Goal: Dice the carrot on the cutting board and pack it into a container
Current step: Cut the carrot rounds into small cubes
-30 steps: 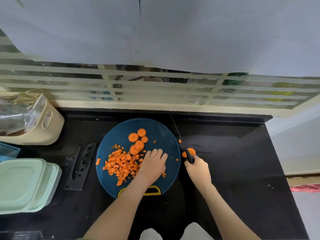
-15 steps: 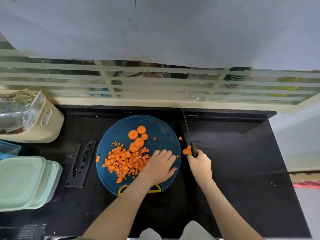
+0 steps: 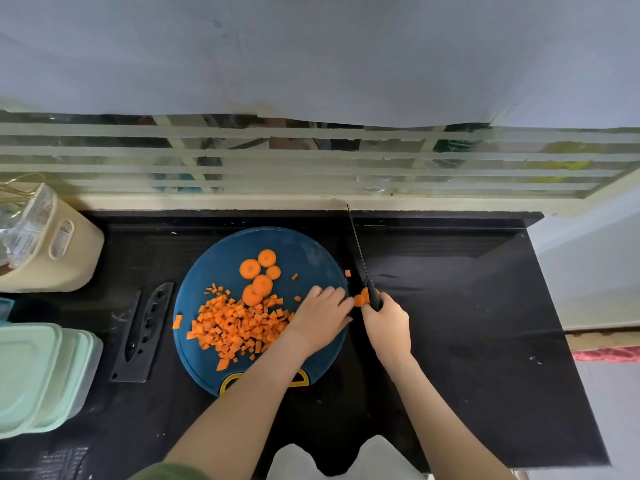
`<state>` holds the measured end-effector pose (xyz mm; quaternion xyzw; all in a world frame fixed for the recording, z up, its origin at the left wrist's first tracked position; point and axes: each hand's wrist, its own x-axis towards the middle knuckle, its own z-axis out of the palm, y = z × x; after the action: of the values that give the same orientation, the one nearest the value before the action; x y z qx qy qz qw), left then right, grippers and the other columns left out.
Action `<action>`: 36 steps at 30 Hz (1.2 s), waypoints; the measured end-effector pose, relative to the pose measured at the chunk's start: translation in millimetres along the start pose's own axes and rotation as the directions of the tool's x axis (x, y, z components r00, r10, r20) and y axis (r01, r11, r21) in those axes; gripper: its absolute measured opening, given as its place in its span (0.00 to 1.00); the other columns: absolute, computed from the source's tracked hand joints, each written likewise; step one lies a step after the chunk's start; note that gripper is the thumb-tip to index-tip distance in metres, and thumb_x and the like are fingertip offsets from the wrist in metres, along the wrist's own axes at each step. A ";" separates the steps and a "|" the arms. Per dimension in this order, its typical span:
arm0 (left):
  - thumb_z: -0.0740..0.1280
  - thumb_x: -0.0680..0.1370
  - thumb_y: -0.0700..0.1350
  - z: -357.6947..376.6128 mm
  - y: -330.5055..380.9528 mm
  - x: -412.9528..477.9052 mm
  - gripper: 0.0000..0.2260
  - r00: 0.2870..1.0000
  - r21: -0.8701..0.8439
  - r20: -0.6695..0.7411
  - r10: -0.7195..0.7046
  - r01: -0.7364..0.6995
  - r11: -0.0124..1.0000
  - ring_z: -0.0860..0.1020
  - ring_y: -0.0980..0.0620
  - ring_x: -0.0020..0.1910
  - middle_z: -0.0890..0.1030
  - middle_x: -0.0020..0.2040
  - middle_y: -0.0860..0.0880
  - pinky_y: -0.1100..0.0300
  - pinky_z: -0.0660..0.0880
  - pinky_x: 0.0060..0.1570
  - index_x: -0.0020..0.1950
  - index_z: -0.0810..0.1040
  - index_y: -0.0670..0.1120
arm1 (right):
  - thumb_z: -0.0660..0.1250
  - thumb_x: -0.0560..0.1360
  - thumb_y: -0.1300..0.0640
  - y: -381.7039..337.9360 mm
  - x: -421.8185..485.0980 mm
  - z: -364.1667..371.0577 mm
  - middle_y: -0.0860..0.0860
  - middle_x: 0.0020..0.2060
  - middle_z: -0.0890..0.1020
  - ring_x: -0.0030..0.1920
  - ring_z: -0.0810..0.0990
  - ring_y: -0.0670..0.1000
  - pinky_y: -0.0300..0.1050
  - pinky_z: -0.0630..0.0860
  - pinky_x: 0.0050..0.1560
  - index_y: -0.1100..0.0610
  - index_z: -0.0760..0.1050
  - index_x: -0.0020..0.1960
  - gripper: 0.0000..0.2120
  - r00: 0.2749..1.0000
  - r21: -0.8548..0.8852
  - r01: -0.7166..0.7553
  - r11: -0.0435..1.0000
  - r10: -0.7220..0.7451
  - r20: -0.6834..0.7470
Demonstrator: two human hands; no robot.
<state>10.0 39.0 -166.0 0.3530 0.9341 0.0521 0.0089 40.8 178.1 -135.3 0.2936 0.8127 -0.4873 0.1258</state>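
Fingers [image 3: 329,293] straight, my left hand [image 3: 320,317] lies just left of the carrot slice [image 3: 358,300] past the cutting board [image 3: 304,251]'s right edge; my right hand [image 3: 386,322] grips the knife [image 3: 372,296].

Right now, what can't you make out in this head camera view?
Head view: whatever lies under the left hand on the cutting board, covered by it.
Head view: the knife, its lower handle wrapped by the right hand.
Head view: green-lidded containers, cut by the left edge; lids hide their insides.
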 end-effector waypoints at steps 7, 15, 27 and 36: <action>0.75 0.63 0.46 -2.1 -14.9 -13.8 0.12 0.953 0.078 0.015 -0.304 0.302 0.950 0.77 0.48 0.38 0.78 0.38 0.48 0.53 0.59 0.41 0.42 0.79 0.45 | 0.63 0.77 0.57 4.6 0.9 -7.7 0.49 0.31 0.76 0.29 0.73 0.48 0.43 0.70 0.31 0.54 0.73 0.41 0.06 1.000 0.004 -0.026 1.000 0.026 0.013; 0.61 0.77 0.45 -24.4 4.8 73.6 0.18 0.930 -0.051 0.202 -0.308 0.324 0.945 0.69 0.45 0.61 0.72 0.62 0.46 0.51 0.62 0.56 0.67 0.69 0.45 | 0.64 0.75 0.59 7.0 3.2 -20.3 0.54 0.31 0.76 0.30 0.72 0.49 0.46 0.71 0.31 0.61 0.72 0.41 0.06 1.000 -0.090 -0.026 0.996 0.027 0.012; 0.56 0.80 0.40 -23.7 12.2 60.3 0.16 0.927 0.115 0.295 -0.230 0.205 0.972 0.68 0.43 0.63 0.71 0.63 0.43 0.50 0.61 0.61 0.68 0.67 0.43 | 0.64 0.77 0.59 2.0 -6.4 -12.6 0.51 0.31 0.76 0.29 0.73 0.46 0.40 0.70 0.30 0.53 0.71 0.39 0.09 0.995 -0.107 0.075 0.991 -0.067 0.072; 0.61 0.75 0.44 -22.9 8.0 52.7 0.15 0.894 -0.164 0.098 -0.437 0.448 0.879 0.74 0.44 0.57 0.77 0.56 0.44 0.51 0.64 0.56 0.61 0.72 0.43 | 0.64 0.76 0.59 -8.6 -17.4 -18.3 0.47 0.31 0.76 0.29 0.72 0.43 0.36 0.68 0.32 0.46 0.70 0.38 0.12 0.997 -0.045 0.059 0.997 -0.057 0.046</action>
<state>-25.6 77.6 -141.4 0.1294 0.9806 0.1235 0.0797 51.0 184.7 -111.6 0.2558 0.8289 -0.4783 0.1364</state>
